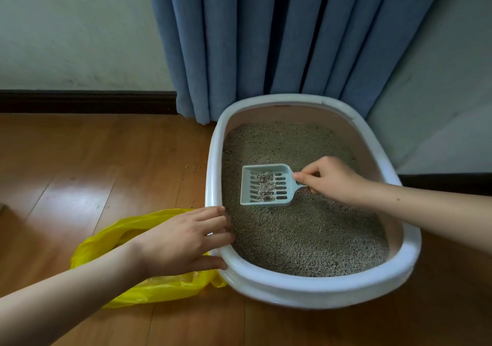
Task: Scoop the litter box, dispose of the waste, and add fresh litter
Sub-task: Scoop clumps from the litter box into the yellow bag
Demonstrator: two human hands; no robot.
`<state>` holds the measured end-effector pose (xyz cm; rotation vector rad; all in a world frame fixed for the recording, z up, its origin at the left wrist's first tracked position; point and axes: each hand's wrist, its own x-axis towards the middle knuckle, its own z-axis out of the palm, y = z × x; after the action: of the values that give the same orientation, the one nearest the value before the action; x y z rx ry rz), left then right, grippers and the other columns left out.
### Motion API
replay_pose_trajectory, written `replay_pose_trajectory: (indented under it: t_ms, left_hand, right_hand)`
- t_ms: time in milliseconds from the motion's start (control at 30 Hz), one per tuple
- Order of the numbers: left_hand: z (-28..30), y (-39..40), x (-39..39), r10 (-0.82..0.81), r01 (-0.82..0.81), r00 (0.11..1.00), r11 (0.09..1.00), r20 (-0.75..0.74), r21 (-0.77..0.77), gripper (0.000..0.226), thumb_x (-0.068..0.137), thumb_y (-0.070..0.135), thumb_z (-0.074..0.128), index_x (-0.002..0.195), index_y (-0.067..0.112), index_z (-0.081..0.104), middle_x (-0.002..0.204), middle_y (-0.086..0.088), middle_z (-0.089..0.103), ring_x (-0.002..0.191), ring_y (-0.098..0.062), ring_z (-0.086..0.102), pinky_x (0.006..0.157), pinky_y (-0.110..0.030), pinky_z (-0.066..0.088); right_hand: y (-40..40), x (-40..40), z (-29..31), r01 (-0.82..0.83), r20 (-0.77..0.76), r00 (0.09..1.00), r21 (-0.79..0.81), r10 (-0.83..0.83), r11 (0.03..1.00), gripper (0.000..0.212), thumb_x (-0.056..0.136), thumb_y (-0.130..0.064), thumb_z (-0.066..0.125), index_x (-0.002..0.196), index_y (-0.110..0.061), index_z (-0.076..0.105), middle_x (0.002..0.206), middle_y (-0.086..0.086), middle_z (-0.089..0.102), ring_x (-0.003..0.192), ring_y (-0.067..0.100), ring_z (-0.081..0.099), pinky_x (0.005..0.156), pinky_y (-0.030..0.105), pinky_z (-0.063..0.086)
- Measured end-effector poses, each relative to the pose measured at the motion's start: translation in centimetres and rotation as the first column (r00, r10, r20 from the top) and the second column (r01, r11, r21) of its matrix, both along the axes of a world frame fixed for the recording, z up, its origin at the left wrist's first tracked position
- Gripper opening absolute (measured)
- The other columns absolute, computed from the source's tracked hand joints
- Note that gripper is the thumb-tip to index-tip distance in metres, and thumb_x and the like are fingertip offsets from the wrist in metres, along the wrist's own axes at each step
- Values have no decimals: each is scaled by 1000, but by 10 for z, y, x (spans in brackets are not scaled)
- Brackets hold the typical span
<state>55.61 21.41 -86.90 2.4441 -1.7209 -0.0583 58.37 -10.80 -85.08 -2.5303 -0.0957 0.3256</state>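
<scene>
Scooping underway: right hand [331, 179] gripped scoop [266, 185] holding clumps; left hand [183, 241], fingers straight, steadied box [319, 287]. Bag [127, 239] disposal, fresh litter remained.

Corner of a room. A pleated blue curtain [266, 39] hangs to the floor and serves as the landmark. Left of the curtain stands a pale, lightly textured wall [80, 26] with a dark baseboard [87, 101] along its foot. Right of the curtain, a second pale wall [439, 79] angles forward. Before the curtain lies a glossy wooden plank floor [80, 172], which reflects soft daylight to the curtain's lower left.
</scene>
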Motion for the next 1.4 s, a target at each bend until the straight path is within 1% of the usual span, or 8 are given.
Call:
replay_pose_trajectory:
  t_ms: [233, 400, 467, 567, 733, 1000, 1267, 1400]
  left_hand:
    - [1, 0, -2, 11, -11, 1000, 1000, -15, 19, 40, 96, 51, 49, 111, 16, 62, 108, -3, 58, 113, -26, 53, 102, -33, 42]
    - [3, 0, -2, 13, -13, 1000, 1000, 3, 26, 41, 96, 51, 49, 112, 16, 62, 108, -2, 58, 112, -25, 53, 107, -26, 31]
    - [3, 0, -3, 12, -13, 1000, 1000, 5, 29, 40, 96, 51, 49, 112, 16, 62, 108, -2, 58, 112, -25, 53, 107, -26, 30]
    - [2, 0, -3, 9, -9, 1000, 999, 0, 33, 41, 96, 52, 49, 112, 17, 62, 108, -2, 57, 112, -24, 53, 105, -27, 35]
    - [2, 0, -3, 10, -10, 1000, 1000, -9, 19, 42, 97, 51, 47, 112, 15, 62, 108, -3, 57, 112, -25, 52, 100, -33, 42]
    - [0, 1, -2, 9, -9, 1000, 1000, 4, 18, 42, 98, 51, 46, 111, 15, 62, 107, -4, 57, 111, -26, 52, 104, -34, 39]
    - [-1, 1, -1, 1, -1, 1000, 999, 2, 36, 43, 98, 51, 45, 111, 14, 62, 107, -5, 58, 110, -26, 53, 103, -36, 40]
    - [-1, 2, -2, -15, 15, 1000, 998, 13, 54, 44, 99, 49, 44, 116, 12, 61, 111, -4, 58, 112, -25, 52, 108, -38, 36]
  right_hand:
    - [-3, -9, 8, -43, 5, 999, -53, 43, 998, 53, 94, -47, 52, 65, -3, 60, 50, 2, 39, 46, 15, 32, 49, 26, 25]
    - [-2, -9, 10, -39, 1, 999, -99, 39, 994, 50, 94, -48, 52, 66, -8, 65, 47, -1, 36, 45, 15, 30, 49, 26, 24]
    - [-1, -9, 10, -30, -17, 999, -105, 28, 994, 50, 94, -47, 53, 59, -12, 61, 45, -3, 34, 44, 14, 29, 49, 26, 24]
    - [-1, -11, 9, -28, -42, 999, -54, 26, 998, 50, 93, -46, 54, 55, -14, 59, 43, -5, 43, 42, 13, 35, 48, 24, 29]
    - [-1, -12, 6, -36, -21, 999, -17, 36, 999, 51, 94, -46, 53, 64, -5, 63, 50, 2, 47, 45, 14, 37, 50, 25, 28]
    - [6, -11, 5, -15, 11, 1000, -6, 15, 1000, 47, 94, -44, 53, 57, -17, 62, 49, 2, 47, 45, 16, 37, 51, 28, 29]
    - [11, -8, 3, 7, -3, 1000, 34, -7, 999, 45, 93, -45, 54, 61, -16, 66, 51, 3, 56, 44, 13, 42, 51, 27, 33]
    - [17, -5, 6, 15, 7, 1000, 88, -16, 996, 45, 94, -44, 53, 64, -13, 67, 52, 11, 56, 44, 14, 42, 51, 28, 34]
